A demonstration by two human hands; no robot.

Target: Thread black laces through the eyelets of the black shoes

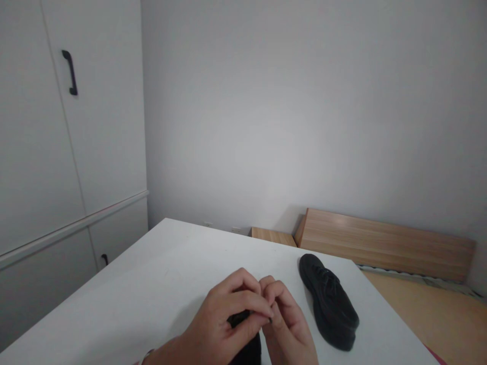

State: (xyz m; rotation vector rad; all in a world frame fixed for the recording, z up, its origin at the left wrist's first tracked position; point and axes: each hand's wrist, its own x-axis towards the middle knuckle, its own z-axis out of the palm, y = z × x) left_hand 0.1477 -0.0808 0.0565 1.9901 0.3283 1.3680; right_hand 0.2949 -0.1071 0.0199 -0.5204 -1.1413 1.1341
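Observation:
Both my hands meet low in the middle of the view over a white table [152,284]. My left hand [224,319] curls its fingers round a black shoe [247,350], of which only a small dark part shows beneath the hands. My right hand [285,319] is closed too, fingertips pinched against the left hand's fingers at the top of that shoe. What the fingertips pinch is hidden. A second black lace-up shoe [329,301] lies on the table just right of my right hand, toe toward the near edge, untouched.
White cupboard doors [57,152] with a black handle [70,72] stand at the left. A plain wall is behind the table. A wooden bed headboard [384,243] and a low wooden unit [272,235] sit beyond the table's far right edge.

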